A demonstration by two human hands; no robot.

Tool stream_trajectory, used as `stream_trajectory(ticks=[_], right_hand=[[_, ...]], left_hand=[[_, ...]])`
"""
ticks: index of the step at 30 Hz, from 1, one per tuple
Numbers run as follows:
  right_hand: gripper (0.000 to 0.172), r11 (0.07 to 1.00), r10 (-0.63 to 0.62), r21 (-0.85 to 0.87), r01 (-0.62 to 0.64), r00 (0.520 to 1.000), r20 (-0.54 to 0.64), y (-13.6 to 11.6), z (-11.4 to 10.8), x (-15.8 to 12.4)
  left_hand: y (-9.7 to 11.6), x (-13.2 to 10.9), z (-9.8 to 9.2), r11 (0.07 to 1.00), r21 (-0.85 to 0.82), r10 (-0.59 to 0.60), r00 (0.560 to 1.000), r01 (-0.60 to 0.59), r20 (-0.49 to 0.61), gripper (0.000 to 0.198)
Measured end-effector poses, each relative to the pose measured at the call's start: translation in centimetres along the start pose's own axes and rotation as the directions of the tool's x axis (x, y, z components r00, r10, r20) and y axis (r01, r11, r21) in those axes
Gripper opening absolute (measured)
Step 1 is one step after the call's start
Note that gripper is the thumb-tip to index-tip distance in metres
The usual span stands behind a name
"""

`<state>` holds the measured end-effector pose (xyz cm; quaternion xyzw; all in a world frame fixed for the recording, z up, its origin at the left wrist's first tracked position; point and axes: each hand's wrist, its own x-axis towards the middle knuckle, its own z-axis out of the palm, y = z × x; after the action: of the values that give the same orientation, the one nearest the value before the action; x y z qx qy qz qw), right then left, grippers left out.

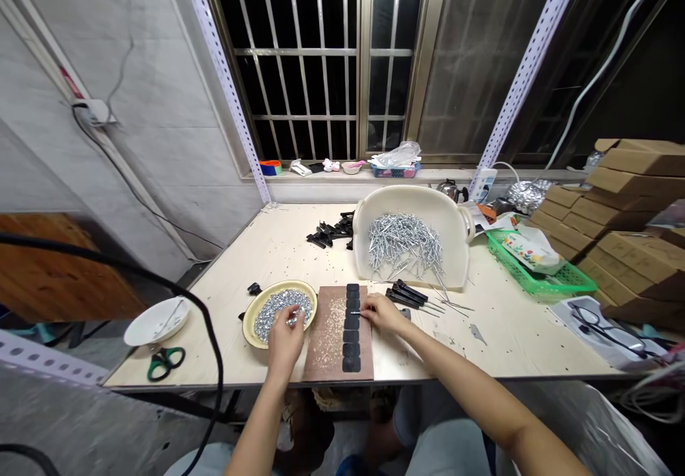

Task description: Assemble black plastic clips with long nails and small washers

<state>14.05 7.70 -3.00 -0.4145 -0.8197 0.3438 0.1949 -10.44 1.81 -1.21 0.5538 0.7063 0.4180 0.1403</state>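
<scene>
My left hand is over the right side of a yellow oval bowl heaped with small shiny metal pieces. Its thumb and fingers are closed together; whatever they pinch is too small to name. My right hand pinches a short thin metal pin above a column of black rounded-square pads. Those pads lie along the right part of a brown board, whose middle is covered with pale specks. Right of that hand lie several black-handled metal rods.
Behind the board, a cream tub holds many long metal pins. Black plastic parts are piled beside it. At left sit a white dish and green-handled scissors. A green basket and cardboard boxes occupy the right. A black cable hangs in front at left.
</scene>
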Motion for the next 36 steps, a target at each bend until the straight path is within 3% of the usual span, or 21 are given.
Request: stream_trajectory(ticks=[2,4,7,9,11,13,14,15,17,19,21,23,26,29,32,36], right_hand=[[0.010,1.000,-0.003,0.017,0.002,0.999,0.044,-0.4,-0.2,-0.6],[0.005,0.997,-0.024,0.070,0.011,0.984,0.178,-0.5,-1.0,-2.7],[0.012,0.980,0.025,0.180,-0.088,0.946,0.323,0.4,-3.3,-9.6],[0.013,0.943,0.174,0.203,-0.262,0.913,0.369,1.8,-5.4,-16.1],[0.010,0.879,0.365,0.133,-0.458,0.826,0.430,3.3,-7.3,-22.3],[0.009,0.794,0.535,0.019,-0.608,0.713,0.454,4.5,-8.7,-26.7],[0.010,0.763,0.598,-0.034,-0.646,0.684,0.419,5.0,-9.1,-27.9],[0.012,0.753,0.633,-0.073,-0.654,0.689,0.352,5.2,-9.4,-28.2],[0.014,0.796,0.605,-0.119,-0.593,0.784,0.142,5.4,-9.7,-26.5],[0.018,0.845,0.493,-0.186,-0.502,0.865,-0.096,5.3,-10.0,-22.6],[0.022,0.800,0.439,-0.306,-0.516,0.851,-0.287,4.9,-10.3,-17.8],[0.022,0.746,0.410,-0.391,-0.540,0.834,-0.369,4.6,-10.4,-13.3],[0.020,0.755,0.368,-0.436,-0.490,0.867,-0.337,4.0,-9.4,-7.8],[0.021,0.766,0.342,-0.474,-0.434,0.900,-0.271,3.2,-7.3,-4.7],[0.024,0.771,0.333,-0.505,-0.389,0.921,-0.201,2.3,-5.3,-4.7],[0.028,0.787,0.313,-0.536,-0.306,0.946,-0.079,1.6,-4.0,-8.4]], left_hand=[[-0.9,1.9,-0.1,0.935,0.348,0.050,0.997,-0.070,0.065,0.032],[-1.6,3.5,0.0,0.835,0.544,0.018,0.992,-0.085,0.128,0.026],[-2.3,4.8,0.2,0.809,0.581,-0.014,0.985,-0.091,0.174,0.019],[-2.6,5.0,0.5,0.807,0.584,-0.018,0.984,-0.090,0.177,0.020],[-2.8,5.0,0.7,0.807,0.584,-0.021,0.985,-0.086,0.174,0.023],[-2.8,4.9,0.7,0.810,0.580,-0.010,0.987,-0.085,0.159,0.026],[-2.7,4.9,0.7,0.814,0.575,0.003,0.990,-0.085,0.143,0.027],[-2.6,4.8,0.7,0.820,0.567,0.015,0.993,-0.079,0.117,0.029],[-2.1,4.7,0.6,0.845,0.533,0.026,0.998,-0.049,0.050,0.031],[-1.5,4.4,0.3,0.884,0.468,0.004,1.000,0.005,-0.019,0.033],[-0.9,4.0,-0.1,0.927,0.369,-0.037,0.996,0.064,-0.078,0.031],[-0.4,3.5,-0.4,0.965,0.242,-0.076,0.990,0.103,-0.119,0.028],[0.2,2.7,-0.7,0.991,0.027,-0.126,0.983,0.131,-0.130,0.025],[0.6,1.9,-0.5,0.965,-0.203,-0.183,0.980,0.164,-0.080,0.026],[0.8,1.1,0.0,0.898,-0.400,-0.213,0.976,0.180,-0.038,0.031],[0.8,0.2,0.8,0.831,-0.530,-0.219,0.975,0.169,-0.032,0.033]])
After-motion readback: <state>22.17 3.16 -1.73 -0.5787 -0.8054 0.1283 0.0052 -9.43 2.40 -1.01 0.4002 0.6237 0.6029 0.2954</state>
